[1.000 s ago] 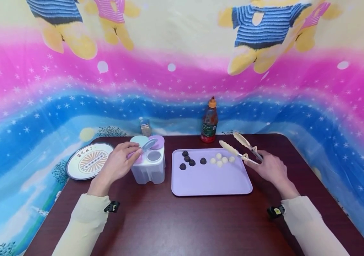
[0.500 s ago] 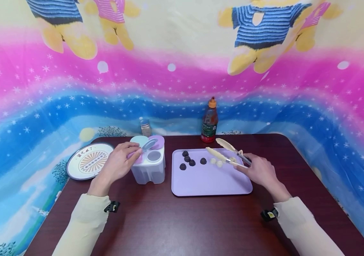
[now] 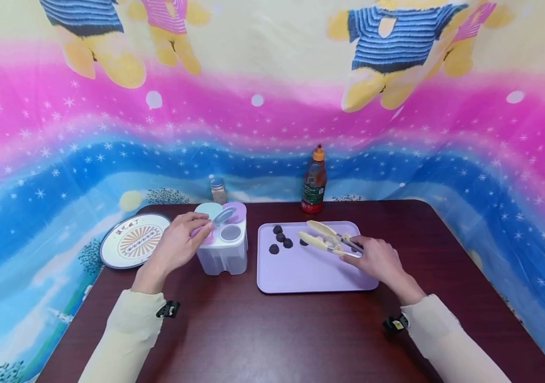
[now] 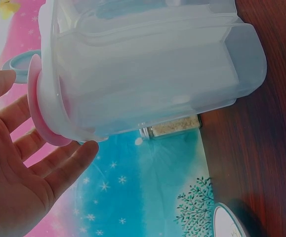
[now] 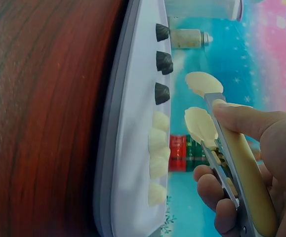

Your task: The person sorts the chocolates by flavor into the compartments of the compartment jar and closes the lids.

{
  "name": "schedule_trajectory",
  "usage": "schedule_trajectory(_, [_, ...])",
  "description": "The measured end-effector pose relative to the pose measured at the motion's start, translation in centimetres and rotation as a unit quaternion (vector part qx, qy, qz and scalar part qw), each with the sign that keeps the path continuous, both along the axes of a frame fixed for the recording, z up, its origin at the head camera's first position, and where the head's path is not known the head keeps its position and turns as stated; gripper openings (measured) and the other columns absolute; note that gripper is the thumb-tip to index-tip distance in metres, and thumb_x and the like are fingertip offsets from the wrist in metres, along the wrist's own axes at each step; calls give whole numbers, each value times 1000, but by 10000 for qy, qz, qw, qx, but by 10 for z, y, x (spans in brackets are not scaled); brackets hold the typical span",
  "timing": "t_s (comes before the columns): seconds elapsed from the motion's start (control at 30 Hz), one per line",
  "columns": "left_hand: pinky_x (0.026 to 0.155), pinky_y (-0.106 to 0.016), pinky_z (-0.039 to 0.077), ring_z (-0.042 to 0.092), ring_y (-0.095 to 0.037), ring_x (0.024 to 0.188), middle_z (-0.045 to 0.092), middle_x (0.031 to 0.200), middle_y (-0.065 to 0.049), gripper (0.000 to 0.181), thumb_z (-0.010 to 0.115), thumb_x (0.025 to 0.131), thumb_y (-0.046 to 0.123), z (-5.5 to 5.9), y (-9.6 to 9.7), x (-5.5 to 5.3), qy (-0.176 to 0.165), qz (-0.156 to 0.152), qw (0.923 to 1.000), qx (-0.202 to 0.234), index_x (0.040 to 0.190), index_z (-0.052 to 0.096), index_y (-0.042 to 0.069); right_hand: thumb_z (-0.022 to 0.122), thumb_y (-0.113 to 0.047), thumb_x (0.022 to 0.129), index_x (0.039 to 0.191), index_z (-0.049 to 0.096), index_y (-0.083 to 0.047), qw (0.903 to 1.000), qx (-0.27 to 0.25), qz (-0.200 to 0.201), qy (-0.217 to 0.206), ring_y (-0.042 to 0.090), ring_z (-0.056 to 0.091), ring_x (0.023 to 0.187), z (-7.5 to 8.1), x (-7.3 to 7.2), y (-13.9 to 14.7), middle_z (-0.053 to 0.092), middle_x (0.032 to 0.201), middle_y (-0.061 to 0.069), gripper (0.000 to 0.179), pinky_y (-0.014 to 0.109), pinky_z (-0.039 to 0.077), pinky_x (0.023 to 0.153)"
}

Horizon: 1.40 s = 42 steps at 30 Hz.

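My left hand (image 3: 181, 239) is at the top of a clear, white-topped multi-compartment container (image 3: 224, 258). Its thumb and fingertips pinch the raised blue-grey lid (image 3: 225, 215) beside an uncovered round opening (image 3: 230, 232); other fingers lie by the pink lid (image 4: 46, 106). My right hand (image 3: 380, 259) grips food tongs (image 5: 241, 168) with cream tips, the tips spread apart over the lilac tray (image 3: 311, 279). Pale rounded pieces (image 5: 157, 165) lie under the tongs, partly hidden in the head view. Several small dark fluted pieces (image 3: 280, 238) sit on the tray's left part.
Left of the container lies a patterned plate (image 3: 135, 242). A small glass shaker (image 3: 217, 190) stands behind the container, and a sauce bottle (image 3: 313, 183) with an orange cap behind the tray. A printed cloth (image 3: 253, 127) hangs around the dark wooden table (image 3: 253, 340).
My right hand has moved left and down with the tongs, bringing their tips from the tray's right edge to over the pale pieces. The left hand and the lid stay in place.
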<state>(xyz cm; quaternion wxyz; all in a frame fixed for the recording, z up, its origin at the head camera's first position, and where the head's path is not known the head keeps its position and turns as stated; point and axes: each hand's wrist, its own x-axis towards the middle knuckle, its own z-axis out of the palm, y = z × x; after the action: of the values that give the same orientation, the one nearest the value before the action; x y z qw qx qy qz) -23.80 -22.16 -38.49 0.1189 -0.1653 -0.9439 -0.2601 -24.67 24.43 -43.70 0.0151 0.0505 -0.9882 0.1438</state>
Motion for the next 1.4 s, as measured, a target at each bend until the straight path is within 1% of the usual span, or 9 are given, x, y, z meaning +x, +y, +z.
schedule_trajectory(0.27, [113, -56, 35, 46, -39, 134, 62, 134, -15, 44, 50, 104, 37, 0, 0, 1, 45, 8, 10000, 7, 122, 70, 2, 76, -54, 81, 132, 65, -10, 9997, 71, 109, -198, 23, 57, 80, -3, -2, -7, 70, 107, 15, 69, 35, 42, 61])
schedule_trajectory(0.43, [113, -56, 36, 47, -39, 133, 63, 133, -15, 42, 51, 104, 35, 0, 0, 1, 117, 5, 9999, 21, 121, 71, 2, 76, -55, 81, 130, 66, -12, 9994, 213, 196, -165, 22, 56, 75, -3, -2, -9, 71, 103, 14, 66, 33, 40, 56])
schedule_trajectory(0.63, [112, -56, 36, 48, -39, 132, 64, 132, -14, 41, 52, 103, 34, -1, 0, 1, 157, -2, 9999, 50, 120, 72, 3, 76, -55, 81, 130, 67, -13, 9991, 293, 232, -207, 22, 56, 75, -4, -2, -12, 71, 106, 15, 65, 34, 42, 57])
schedule_trajectory(0.8, [113, -56, 35, 46, -38, 134, 63, 133, -14, 43, 51, 103, 36, 0, 1, 1, 79, 22, 10000, 40, 121, 71, 2, 77, -55, 80, 130, 68, -13, 9989, 293, 314, -178, 22, 57, 76, -3, -1, -13, 72, 110, 16, 66, 33, 43, 57])
schedule_trajectory(0.97, [114, -55, 35, 46, -37, 135, 62, 134, -13, 44, 51, 103, 38, 1, 1, 2, -10, 38, 10000, 42, 122, 71, 3, 77, -55, 80, 129, 68, -14, 9987, 327, 360, -132, 21, 56, 74, -4, -1, -13, 72, 108, 16, 65, 32, 42, 55])
schedule_trajectory(1.13, [114, -56, 34, 45, -38, 135, 62, 135, -14, 45, 51, 103, 38, 0, 1, 1, -11, 41, 10000, 36, 122, 70, 2, 77, -54, 80, 128, 68, -13, 9987, 356, 340, -132, 21, 56, 72, -6, -3, -13, 72, 106, 15, 64, 32, 41, 54])
schedule_trajectory(1.27, [114, -56, 34, 45, -38, 136, 61, 135, -14, 45, 50, 104, 38, 0, 1, 1, -37, 41, 10000, 32, 123, 70, 2, 77, -53, 80, 128, 68, -12, 9983, 423, 338, -203, 21, 55, 73, -9, -3, -13, 72, 107, 15, 64, 32, 42, 55])
schedule_trajectory(1.4, [114, -56, 34, 44, -37, 136, 61, 136, -14, 46, 50, 104, 39, 1, 1, 1, -57, 50, 10000, 30, 124, 69, 2, 78, -52, 80, 126, 69, -11, 9982, 443, 350, -187, 21, 56, 74, -11, -3, -14, 72, 108, 15, 62, 33, 44, 56])
